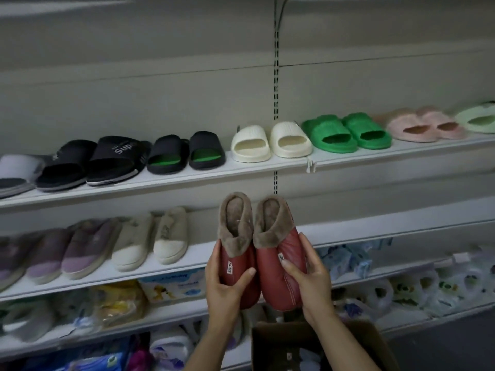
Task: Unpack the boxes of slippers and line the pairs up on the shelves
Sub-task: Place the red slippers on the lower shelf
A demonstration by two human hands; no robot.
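two long white shelves carry slippers in front of a pale wall. the upper shelf holds, from left to right, a grey slipper at the edge, a black pair with white letters, a black pair with green insoles, a cream pair, a green pair, a pink fluffy pair and one pale green slipper at the right edge. the middle shelf holds purple slippers on the left and a beige pair beside them; its right part is bare. the lower shelves carry packed goods in plastic bags, blurred.

a brown cardboard box stands open at the bottom, under the wrists.

the red slippers with brown fur lining are held side by side in the air, in front of the middle shelf and above the box, toes down and heels up. each has a small white label; the left one reads "home". the left hand grips the left slipper, fingers curled round its toe part. the right hand grips the right slipper in the same way, thumb over the front.
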